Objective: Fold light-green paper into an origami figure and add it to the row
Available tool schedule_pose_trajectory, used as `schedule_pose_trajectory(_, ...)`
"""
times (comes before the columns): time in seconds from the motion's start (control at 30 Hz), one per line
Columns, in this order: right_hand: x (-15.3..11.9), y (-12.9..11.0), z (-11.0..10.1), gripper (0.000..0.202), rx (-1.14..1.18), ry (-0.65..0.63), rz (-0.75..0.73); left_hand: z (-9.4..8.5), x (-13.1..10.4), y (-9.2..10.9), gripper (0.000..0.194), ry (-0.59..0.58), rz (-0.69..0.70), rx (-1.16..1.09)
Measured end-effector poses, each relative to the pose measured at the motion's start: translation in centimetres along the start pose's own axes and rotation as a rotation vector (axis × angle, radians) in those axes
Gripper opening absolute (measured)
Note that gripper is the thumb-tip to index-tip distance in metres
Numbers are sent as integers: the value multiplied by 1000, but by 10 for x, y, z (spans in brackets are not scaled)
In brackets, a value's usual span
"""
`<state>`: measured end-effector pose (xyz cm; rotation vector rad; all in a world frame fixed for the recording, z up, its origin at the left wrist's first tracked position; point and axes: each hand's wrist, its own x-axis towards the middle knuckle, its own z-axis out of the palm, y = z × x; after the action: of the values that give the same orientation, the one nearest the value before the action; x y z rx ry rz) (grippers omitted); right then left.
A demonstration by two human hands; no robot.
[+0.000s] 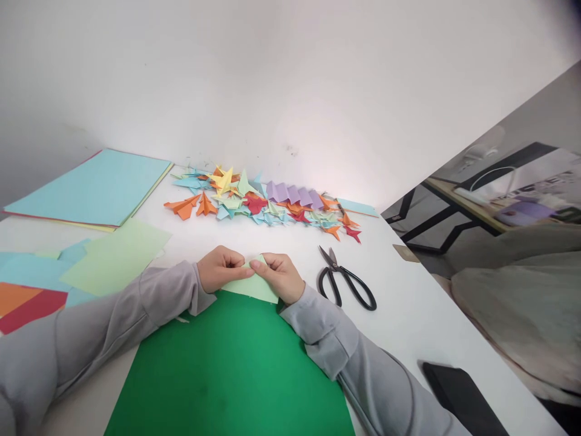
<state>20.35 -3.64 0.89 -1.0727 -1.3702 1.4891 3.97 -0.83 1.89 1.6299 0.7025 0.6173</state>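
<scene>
Between my two hands is a small piece of pale green paper, held at the far edge of a green sheet. My left hand pinches its upper left part, fingers curled and thumb pointing right. On the other side, my right hand grips the upper right part with its thumb on top. The two thumb tips almost meet at the paper's top. My fingers cover much of the upper edge, so any fold there is partly hidden. Black-handled scissors lie to the right of my right hand, blades slightly apart.
Folded paper shapes in several colours spread along the wall. A stack of large sheets, light blue on top, lies back left, near loose coloured pieces and a pale green sheet. A black flat object rests at the table's right edge.
</scene>
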Motion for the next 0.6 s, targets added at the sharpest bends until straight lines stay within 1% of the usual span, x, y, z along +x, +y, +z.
schedule_pose_trajectory(0.1,0,2,-1,36,24,36,26,-1,-1,0,36,-35,-107,-93)
schedule_pose_trajectory(0.17,1,2,-1,37,39,50,41,-2,-1,0,35,-24,-143,-115)
schedule_pose_trajectory(0.23,1,3,-1,37,55,56,48,-2,-1,1,39,13,-107,-92)
schedule_pose_trajectory(0.3,1,3,0,38,59,62,43,-2,0,1,45,41,-25,-30)
schedule_pose_trajectory(0.37,1,3,0,38,49,62,34,-3,1,1,49,54,49,39)
schedule_pose_trajectory(0.43,1,3,0,38,30,62,26,-3,2,1,50,62,83,73)
schedule_pose_trajectory(0.5,1,3,-1,40,14,67,19,-3,1,1,51,77,64,48)
schedule_pose_trajectory(0.57,0,2,-1,43,-11,53,12,-3,1,1,48,95,-4,-35)
schedule_pose_trajectory(0.6,0,2,-1,44,-28,39,10,-2,0,1,43,101,-47,-89)
